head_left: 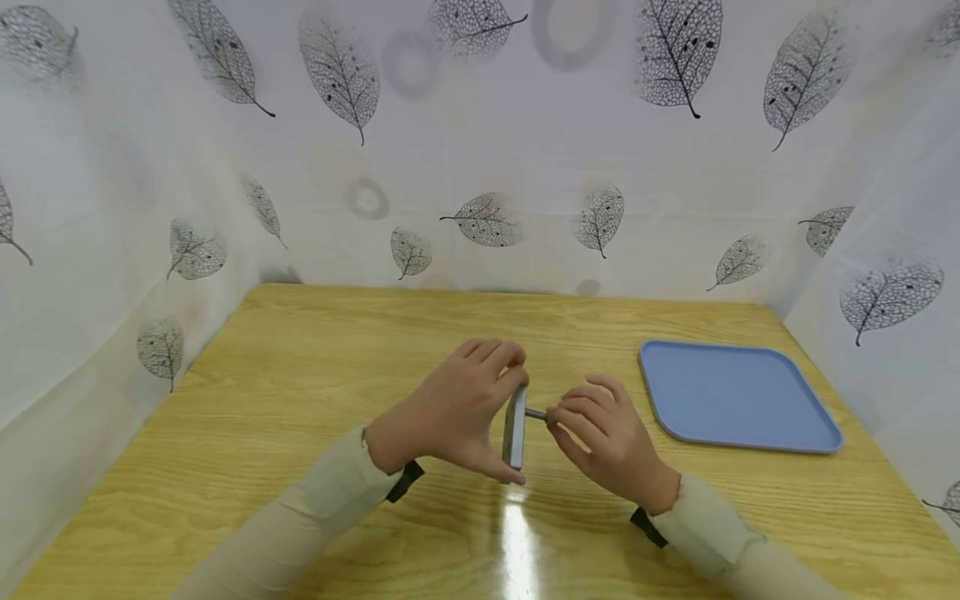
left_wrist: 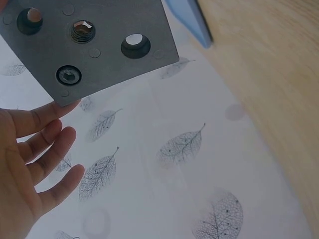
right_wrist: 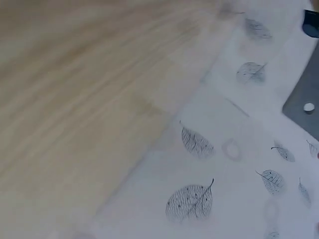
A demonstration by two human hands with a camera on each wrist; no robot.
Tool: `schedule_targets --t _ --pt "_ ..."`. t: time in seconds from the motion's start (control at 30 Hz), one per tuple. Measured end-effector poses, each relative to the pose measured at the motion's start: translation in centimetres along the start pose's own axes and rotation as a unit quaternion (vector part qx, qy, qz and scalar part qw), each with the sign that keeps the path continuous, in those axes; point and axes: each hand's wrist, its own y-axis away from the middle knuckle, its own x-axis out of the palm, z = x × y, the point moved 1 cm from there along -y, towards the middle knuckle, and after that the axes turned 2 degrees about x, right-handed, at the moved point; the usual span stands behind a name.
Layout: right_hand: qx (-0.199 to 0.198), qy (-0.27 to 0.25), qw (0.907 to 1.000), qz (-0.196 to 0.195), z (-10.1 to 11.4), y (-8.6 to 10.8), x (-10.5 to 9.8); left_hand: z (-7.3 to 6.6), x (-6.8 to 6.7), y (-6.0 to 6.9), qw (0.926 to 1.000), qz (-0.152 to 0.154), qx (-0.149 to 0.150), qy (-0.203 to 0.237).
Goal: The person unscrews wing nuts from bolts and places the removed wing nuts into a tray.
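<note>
My left hand (head_left: 459, 410) holds a grey metal plate (head_left: 514, 427) on edge above the table, thumb at its lower end and fingers at its upper end. The left wrist view shows the plate (left_wrist: 107, 64) with several holes, a screw head (left_wrist: 69, 75) sunk in one near a corner. My right hand (head_left: 611, 437) pinches the outer end of a thin metal rod (head_left: 536, 413) that meets the plate's right face. Only a corner of the plate (right_wrist: 303, 102) shows at the right edge of the right wrist view.
A blue tray (head_left: 738, 396) lies on the right side of the wooden table (head_left: 315, 358). White cloth with a leaf pattern (head_left: 495, 150) hangs behind the table and at both sides.
</note>
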Motion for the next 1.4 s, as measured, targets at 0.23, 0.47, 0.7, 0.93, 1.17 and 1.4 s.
schedule_targets --t 0.23,0.47,0.7,0.93,1.17,1.4 --pt "-0.13 0.077 0.9859 -0.072 0.3 -0.8 -0.2 0.0 0.1 -0.1 1.0 0.001 0.0 0.004" --pt "-0.155 0.064 0.9842 -0.057 0.8 -1.4 -0.5 0.1 0.1 -0.1 1.0 -0.001 -0.002 0.003" --pt "-0.058 -0.005 0.9969 -0.054 0.3 -0.8 -0.4 0.1 0.1 -0.1 1.0 -0.004 0.0 -0.001" --pt "0.16 -0.1 0.9801 0.061 -0.3 -0.5 -0.6 0.1 0.2 0.0 1.0 -0.007 0.002 0.002" --pt "0.087 -0.103 0.9909 0.008 0.0 -0.5 -0.6 0.1 0.3 0.0 0.9999 -0.012 -0.002 0.001" --pt "0.026 -0.089 0.9954 -0.02 0.2 -0.7 -0.5 0.2 0.2 0.0 0.9998 -0.014 -0.01 0.005"
